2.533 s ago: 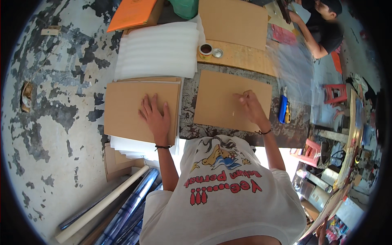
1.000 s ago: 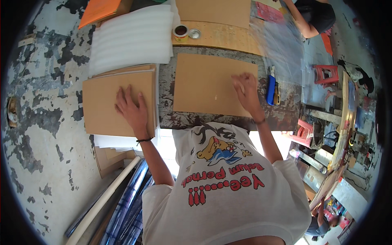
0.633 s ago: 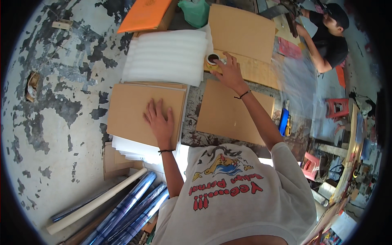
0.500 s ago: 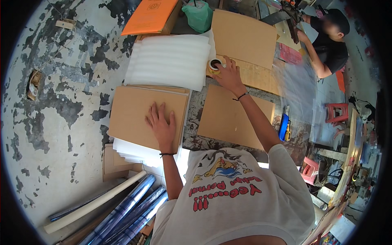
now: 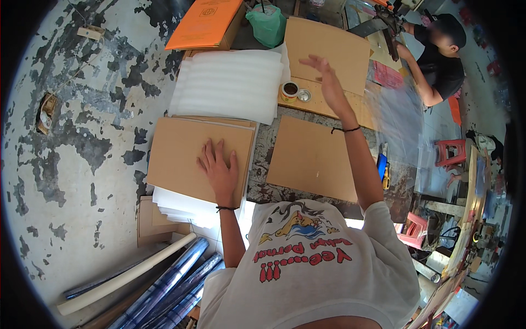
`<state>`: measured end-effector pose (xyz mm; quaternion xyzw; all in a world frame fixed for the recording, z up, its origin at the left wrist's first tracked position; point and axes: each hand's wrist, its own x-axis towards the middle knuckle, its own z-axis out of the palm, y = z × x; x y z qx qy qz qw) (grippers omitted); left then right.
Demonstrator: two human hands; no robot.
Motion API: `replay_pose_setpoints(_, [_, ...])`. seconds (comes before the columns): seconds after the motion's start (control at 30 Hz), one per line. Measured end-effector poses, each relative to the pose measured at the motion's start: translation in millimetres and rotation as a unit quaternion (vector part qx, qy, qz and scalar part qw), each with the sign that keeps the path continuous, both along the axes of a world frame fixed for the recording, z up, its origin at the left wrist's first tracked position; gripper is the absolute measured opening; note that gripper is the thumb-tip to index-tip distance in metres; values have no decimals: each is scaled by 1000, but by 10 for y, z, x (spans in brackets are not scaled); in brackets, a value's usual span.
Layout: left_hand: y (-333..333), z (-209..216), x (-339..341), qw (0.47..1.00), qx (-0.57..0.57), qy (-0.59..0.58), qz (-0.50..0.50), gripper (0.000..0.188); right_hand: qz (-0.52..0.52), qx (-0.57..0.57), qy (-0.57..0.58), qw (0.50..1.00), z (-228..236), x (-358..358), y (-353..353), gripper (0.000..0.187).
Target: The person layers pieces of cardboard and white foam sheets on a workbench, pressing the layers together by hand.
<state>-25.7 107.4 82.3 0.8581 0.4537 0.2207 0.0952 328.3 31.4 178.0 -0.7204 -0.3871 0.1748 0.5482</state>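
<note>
My left hand lies flat, fingers spread, on top of a stack of brown boards. My right hand is raised with its fingers stretched out, and nothing shows in it. Behind it is a large brown board. Below and left of that hand, a small round tin with dark contents stands on a wooden plank. A small silvery lid lies beside the tin. Another brown board rests flat on the table, partly covered by my right forearm.
White foam sheets are piled beyond the left stack. Farther back are an orange folder and a green plastic bag. Yellow-handled scissors lie at right. A co-worker handles equipment at far right. Rolls lean at lower left.
My right hand has let go of the tin and lifted up and to the right, uncovering the tin and lid. My left hand stays on the stack.
</note>
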Motion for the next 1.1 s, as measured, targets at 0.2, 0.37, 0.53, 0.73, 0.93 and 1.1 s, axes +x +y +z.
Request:
replay_pose_setpoints(0.2, [-3, 6, 6, 1000, 6, -11, -5, 49, 24, 107, -67, 992, 1043, -46, -62, 80])
replay_pose_setpoints(0.37, [-7, -24, -25, 1000, 9, -6, -3, 49, 46, 239, -27, 970, 1560, -63, -99, 73])
replay_pose_setpoints(0.53, [-15, -63, -70, 1000, 13, -12, 2, 49, 59, 238, -64, 967, 1497, -426, -412, 72])
replay_pose_setpoints(0.73, [19, -97, -27, 1000, 22, -15, 0, 49, 202, -46, -71, 976, 117, -1133, -1162, 40])
replay_pose_setpoints(0.93, [15, -103, -36, 1000, 28, -14, -3, 49, 226, -188, -246, 924, -1004, -1679, -1522, 49])
replay_pose_setpoints(1.1, [-12, -114, -37, 999, 30, -17, -2, 50, 218, -225, -323, 893, -1174, -1755, -1556, 56])
